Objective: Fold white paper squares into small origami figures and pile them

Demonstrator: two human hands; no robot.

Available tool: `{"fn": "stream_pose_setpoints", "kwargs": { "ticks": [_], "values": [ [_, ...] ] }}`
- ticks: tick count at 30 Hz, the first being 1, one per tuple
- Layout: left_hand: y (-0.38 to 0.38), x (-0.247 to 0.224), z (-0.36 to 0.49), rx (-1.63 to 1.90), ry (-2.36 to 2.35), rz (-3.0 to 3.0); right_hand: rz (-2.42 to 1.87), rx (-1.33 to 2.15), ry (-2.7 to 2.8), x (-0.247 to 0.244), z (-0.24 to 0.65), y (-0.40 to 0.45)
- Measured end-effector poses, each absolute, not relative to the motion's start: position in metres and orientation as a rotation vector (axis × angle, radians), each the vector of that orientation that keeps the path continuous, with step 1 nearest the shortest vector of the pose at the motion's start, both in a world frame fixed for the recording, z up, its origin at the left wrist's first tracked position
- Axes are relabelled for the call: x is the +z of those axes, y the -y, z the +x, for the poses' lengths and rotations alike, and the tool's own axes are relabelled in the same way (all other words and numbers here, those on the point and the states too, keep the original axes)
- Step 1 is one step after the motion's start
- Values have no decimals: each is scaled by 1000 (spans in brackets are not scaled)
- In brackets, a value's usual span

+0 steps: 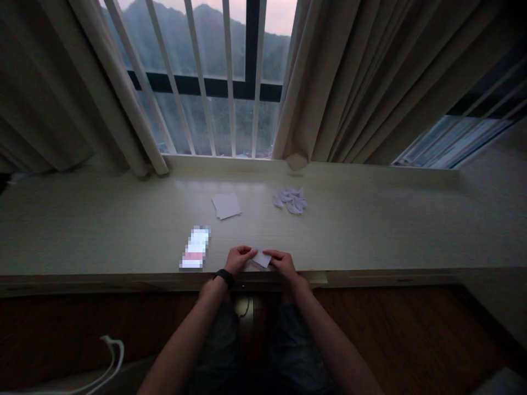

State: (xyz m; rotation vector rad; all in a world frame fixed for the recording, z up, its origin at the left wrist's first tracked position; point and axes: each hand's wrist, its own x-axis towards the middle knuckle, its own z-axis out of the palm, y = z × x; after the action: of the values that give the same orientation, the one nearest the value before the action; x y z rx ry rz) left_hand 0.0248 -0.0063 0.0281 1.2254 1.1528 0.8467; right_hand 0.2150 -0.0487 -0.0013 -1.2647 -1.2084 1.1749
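Note:
Between my two hands, close to the front edge of the white sill-like tabletop (135, 236), is a small piece of white paper (262, 259), which looks folded. My left hand (239, 258), with a dark band on its wrist, pinches the paper's left corner. On the opposite side, the fingers of my right hand (283, 263) grip its right edge. Farther back lies a stack of square white paper sheets (228, 206). To its right sits a cluster of small folded paper pieces (291, 201); their exact shape is too small to tell.
A lit phone, its screen blurred (195, 248), lies left of my hands near the front edge. Behind the tabletop stand a barred window (214, 120) and long curtains (341, 82). A white cord (117, 356) hangs at the lower left.

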Motion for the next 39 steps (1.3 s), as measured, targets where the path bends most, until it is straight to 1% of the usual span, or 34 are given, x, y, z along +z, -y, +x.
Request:
{"fn": "stream_pose_setpoints", "kwargs": {
  "ticks": [3, 5, 7, 9, 13, 18, 24, 30, 39],
  "values": [
    [11, 31, 26, 916, -1188, 1321, -1217, 1183, 1203, 4, 215, 50],
    [16, 37, 27, 921, -1247, 1515, -1193, 1145, 1196, 12, 214, 52],
    [24, 48, 29, 908, -1305, 1801, -1222, 1031, 1227, 24, 209, 53],
    [31, 60, 32, 892, -1263, 2082, -1263, 867, 1289, 36, 203, 54],
    [42, 79, 35, 920, -1262, 2307, -1230, 672, 1365, 56, 197, 55],
    [42, 90, 32, 989, -1232, 2302, -1209, 645, 1374, 62, 200, 58],
    [42, 97, 28, 1030, -1236, 2212, -1132, 837, 1274, 64, 205, 62],
    [44, 99, 26, 992, -1341, 2018, -1176, 966, 1218, 72, 209, 63],
    [43, 104, 26, 955, -1297, 1889, -1182, 1037, 1092, 65, 206, 61]
  ]
}}
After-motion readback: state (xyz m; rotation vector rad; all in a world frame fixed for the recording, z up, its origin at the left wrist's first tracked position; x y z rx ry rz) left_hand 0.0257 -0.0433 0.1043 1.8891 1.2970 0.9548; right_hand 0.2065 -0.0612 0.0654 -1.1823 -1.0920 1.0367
